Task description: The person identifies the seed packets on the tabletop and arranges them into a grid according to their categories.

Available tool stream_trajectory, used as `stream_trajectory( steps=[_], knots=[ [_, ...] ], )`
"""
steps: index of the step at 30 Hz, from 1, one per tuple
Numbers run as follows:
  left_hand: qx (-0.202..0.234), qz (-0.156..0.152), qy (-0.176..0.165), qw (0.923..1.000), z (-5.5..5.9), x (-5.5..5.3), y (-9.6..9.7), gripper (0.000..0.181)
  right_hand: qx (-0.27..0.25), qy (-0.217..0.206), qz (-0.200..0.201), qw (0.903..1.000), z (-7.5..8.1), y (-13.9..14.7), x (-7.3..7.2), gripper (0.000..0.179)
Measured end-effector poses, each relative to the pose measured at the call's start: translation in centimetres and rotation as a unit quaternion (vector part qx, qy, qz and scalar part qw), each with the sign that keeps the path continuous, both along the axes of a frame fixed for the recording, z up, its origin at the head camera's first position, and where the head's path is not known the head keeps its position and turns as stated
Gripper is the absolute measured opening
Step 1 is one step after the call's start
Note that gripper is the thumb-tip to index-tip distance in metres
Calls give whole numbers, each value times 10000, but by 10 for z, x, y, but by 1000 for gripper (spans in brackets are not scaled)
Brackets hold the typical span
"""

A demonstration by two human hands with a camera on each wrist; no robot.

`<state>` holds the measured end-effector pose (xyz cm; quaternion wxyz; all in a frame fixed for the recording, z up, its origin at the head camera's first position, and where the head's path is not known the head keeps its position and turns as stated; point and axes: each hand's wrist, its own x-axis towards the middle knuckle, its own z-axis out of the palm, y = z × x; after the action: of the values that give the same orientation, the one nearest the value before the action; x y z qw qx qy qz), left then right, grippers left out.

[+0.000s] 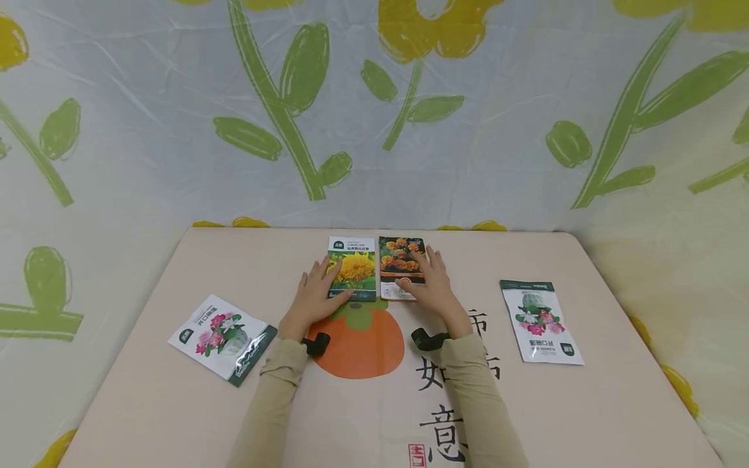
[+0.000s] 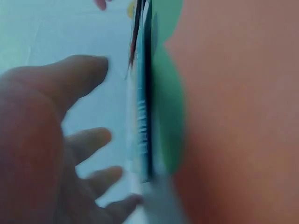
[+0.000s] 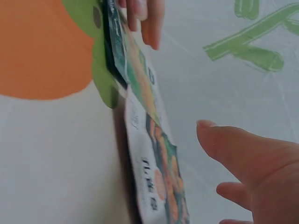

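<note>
Two flower-seed packets lie side by side near the far edge of the table. The left packet (image 1: pixel 359 268) shows a yellow sunflower-like bloom, the right packet (image 1: pixel 395 259) orange blooms. Over the left edge of the yellow-flower packet is my left hand (image 1: pixel 311 298), fingers spread. Similarly spread, my right hand (image 1: pixel 434 286) is over the right side of the orange-flower packet. In the left wrist view, a gap shows between thumb and packet edge (image 2: pixel 144 126). The right wrist view also shows my thumb (image 3: pixel 224 140) apart from the orange-flower packet (image 3: pixel 148 172). Neither hand grips anything.
A white packet with pink flowers (image 1: pixel 219 338) lies slanted at the left. Another such packet (image 1: pixel 541 325), turned upside down, is at the right. The tablecloth (image 1: pixel 363 419) bears an orange persimmon print and black characters. A flower-patterned curtain (image 1: pixel 468 175) hangs behind the table.
</note>
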<state>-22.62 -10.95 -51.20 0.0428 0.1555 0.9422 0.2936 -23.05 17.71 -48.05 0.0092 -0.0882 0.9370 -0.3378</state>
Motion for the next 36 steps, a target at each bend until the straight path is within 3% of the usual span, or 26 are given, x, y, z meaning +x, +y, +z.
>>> stream_trajectory(
  steps=[5, 13, 19, 27, 36],
  knots=[
    [-491, -181, -273, 9983, 21, 8, -9, 76, 108, 151, 75, 9998, 14, 15, 3, 76],
    [-725, -76, -132, 9973, 42, 38, -44, 76, 258, 234, -138, 9993, 32, 57, 16, 76],
    [-937, 139, 92, 9955, 47, 64, -77, 73, 340, 229, -327, 9986, 41, 96, 33, 77],
    [-950, 571, 127, 9938, 45, 103, -123, 78, 130, 349, -553, 9978, 41, 154, 58, 78],
    [-1026, 1039, 20, 9893, 40, 123, -157, 81, 126, 94, -640, 9978, 28, 197, 79, 76]
  ],
)
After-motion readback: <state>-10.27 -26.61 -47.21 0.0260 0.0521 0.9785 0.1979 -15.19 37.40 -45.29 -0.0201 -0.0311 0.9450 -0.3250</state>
